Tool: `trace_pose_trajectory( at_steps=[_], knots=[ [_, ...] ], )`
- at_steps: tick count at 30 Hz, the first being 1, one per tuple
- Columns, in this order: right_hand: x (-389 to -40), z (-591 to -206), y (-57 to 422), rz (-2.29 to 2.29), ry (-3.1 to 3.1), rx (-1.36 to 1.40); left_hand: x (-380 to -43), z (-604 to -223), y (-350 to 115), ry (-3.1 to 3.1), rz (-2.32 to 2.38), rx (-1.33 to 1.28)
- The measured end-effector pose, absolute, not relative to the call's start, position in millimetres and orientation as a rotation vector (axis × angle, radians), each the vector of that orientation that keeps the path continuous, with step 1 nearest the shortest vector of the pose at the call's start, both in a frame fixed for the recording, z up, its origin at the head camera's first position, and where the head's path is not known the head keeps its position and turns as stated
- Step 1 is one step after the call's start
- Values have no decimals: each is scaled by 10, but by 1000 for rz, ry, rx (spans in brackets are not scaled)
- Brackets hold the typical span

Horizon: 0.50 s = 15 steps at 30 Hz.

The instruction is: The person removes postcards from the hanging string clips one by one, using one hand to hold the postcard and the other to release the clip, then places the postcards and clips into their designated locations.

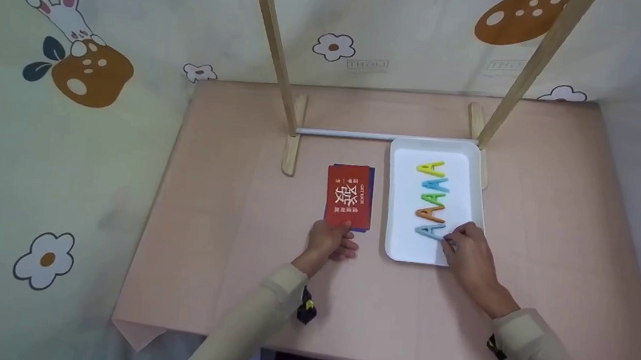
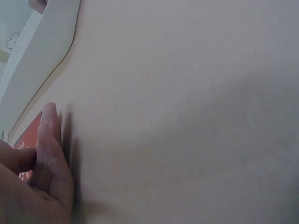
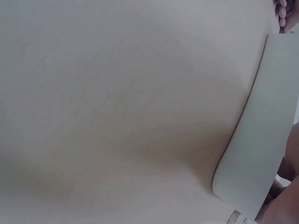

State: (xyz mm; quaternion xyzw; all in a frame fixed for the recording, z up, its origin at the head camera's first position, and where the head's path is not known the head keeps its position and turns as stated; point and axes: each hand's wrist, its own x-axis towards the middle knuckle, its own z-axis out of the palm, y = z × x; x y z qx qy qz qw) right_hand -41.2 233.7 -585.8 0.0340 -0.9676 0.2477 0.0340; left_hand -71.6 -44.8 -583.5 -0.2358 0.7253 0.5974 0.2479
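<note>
A red card (image 1: 348,197) with a large Chinese character lies on top of blue-edged cards (image 1: 369,201) on the table. My left hand (image 1: 331,240) is at its near edge, the thumb over the edge, pinching it against the fingers; in the left wrist view the hand (image 2: 42,182) partly covers the red card (image 2: 30,133). To the right, a white tray (image 1: 399,245) holds several clothespins in a column. My right hand (image 1: 470,257) reaches over the tray's near right corner and pinches the end of the nearest, pale blue clothespin (image 1: 429,230). The tray wall hides much of this hand in the right wrist view.
Beyond the tray and cards stands a wooden frame (image 1: 274,42) with a white crossbar (image 1: 347,134) low between its posts. The tray's far right corner sits close against the right foot (image 1: 477,118). A pinkish cloth (image 1: 226,195) covers the table.
</note>
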Motion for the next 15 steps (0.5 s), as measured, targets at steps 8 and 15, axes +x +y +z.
trace_pose_trajectory(
  at_steps=[8,15],
  knots=[
    [-407,-5882,2318,752,-2987,79,-699,-5840,-479,1994,1638,-573],
    [-372,-5852,2381,834,-2974,72,-693,-5838,-565,1990,1588,-532]
  ],
)
